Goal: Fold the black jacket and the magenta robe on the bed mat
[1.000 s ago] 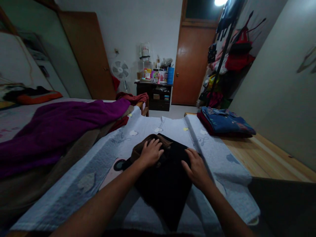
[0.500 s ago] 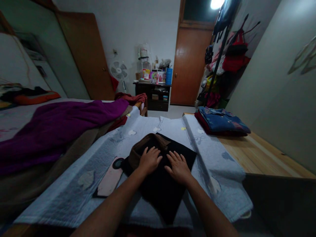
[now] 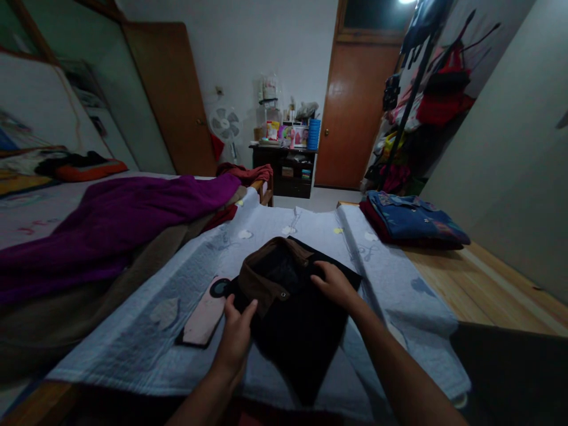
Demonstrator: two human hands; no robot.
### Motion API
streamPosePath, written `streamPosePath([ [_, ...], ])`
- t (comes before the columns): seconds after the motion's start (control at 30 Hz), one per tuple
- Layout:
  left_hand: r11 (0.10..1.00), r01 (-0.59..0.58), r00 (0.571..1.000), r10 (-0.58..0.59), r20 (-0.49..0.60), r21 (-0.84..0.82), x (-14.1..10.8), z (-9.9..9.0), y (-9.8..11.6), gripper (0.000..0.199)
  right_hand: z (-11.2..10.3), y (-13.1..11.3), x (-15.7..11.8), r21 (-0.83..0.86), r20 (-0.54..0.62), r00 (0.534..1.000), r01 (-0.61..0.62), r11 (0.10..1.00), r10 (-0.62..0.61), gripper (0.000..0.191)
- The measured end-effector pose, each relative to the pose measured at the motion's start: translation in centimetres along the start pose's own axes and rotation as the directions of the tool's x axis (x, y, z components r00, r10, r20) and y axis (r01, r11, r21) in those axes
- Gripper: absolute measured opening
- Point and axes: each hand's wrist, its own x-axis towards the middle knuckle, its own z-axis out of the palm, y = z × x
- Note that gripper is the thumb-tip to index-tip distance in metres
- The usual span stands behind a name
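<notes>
A folded black garment (image 3: 302,325) with a brown collar (image 3: 257,278) and a small round snap lies on the pale blue quilted cover (image 3: 177,367). My left hand (image 3: 236,331) is at the garment's left edge, thumb and forefinger apart, the other fingers partly hidden below it. On the garment's upper right part rests my right hand (image 3: 335,285), its fingers bent and apart, holding nothing that shows. Beside the garment on the left lies a pink phone-like object (image 3: 204,319) with a dark round part at its top.
Folded blue clothing (image 3: 408,216) sits on a wooden board (image 3: 470,284) at the right. A purple blanket (image 3: 124,219) covers the bed at the left. Farther back stand a white fan (image 3: 226,124), a dark cabinet (image 3: 290,183) and a wooden door (image 3: 346,112).
My left hand has moved off the collar, down and left to the garment's edge. My right hand has shifted right and up, its fingers now more bent. The view has turned slightly left.
</notes>
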Motion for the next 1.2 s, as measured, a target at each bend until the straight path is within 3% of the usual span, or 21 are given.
streamPosePath([
  [0.07,0.991,0.056,0.998,-0.060,-0.035,-0.121,-0.3,0.2,0.7,0.047,-0.7,1.4,2.0,-0.022,-0.068,0.996,-0.066,0.998,0.065,0.045],
  [0.17,0.965,0.155,0.987,-0.160,-0.007,-0.210,-0.7,0.3,2.0,0.031,-1.2,3.3,4.5,-0.054,-0.004,0.976,-0.216,0.975,0.216,0.045],
  [0.27,0.891,0.381,0.924,-0.374,0.079,-0.246,-0.7,-0.1,2.4,0.020,-1.2,4.6,5.9,-0.036,0.089,0.948,-0.305,0.952,0.307,0.046],
  [0.37,0.824,0.492,0.871,-0.471,0.143,-0.283,-0.6,-0.1,1.6,0.020,-1.4,5.3,6.8,-0.003,0.153,0.929,-0.341,0.940,0.337,0.042],
  [0.53,0.831,0.454,0.890,-0.406,0.207,-0.322,-1.2,0.7,-0.1,0.036,-2.4,6.5,8.5,0.048,0.301,0.872,-0.418,0.907,0.386,0.045],
  [0.7,0.833,0.464,0.881,-0.398,0.256,-0.301,-1.8,1.1,-0.8,0.063,-3.0,7.7,9.6,0.118,0.483,0.766,-0.537,0.835,0.425,0.059],
  [0.83,0.845,0.418,0.906,-0.360,0.224,-0.333,-1.7,1.4,-1.6,0.060,-3.0,7.8,9.7,0.210,0.565,0.711,-0.614,0.761,0.418,0.063],
  [1.0,0.811,0.467,0.884,-0.422,0.201,-0.351,-1.8,2.4,-1.9,0.049,-3.2,7.2,9.4,0.302,0.592,0.713,-0.629,0.716,0.376,0.059],
  [1.2,0.870,0.388,0.921,-0.358,0.153,-0.304,-2.4,3.7,-1.0,0.051,-4.0,6.8,9.1,0.283,0.563,0.742,-0.587,0.758,0.364,0.064],
])
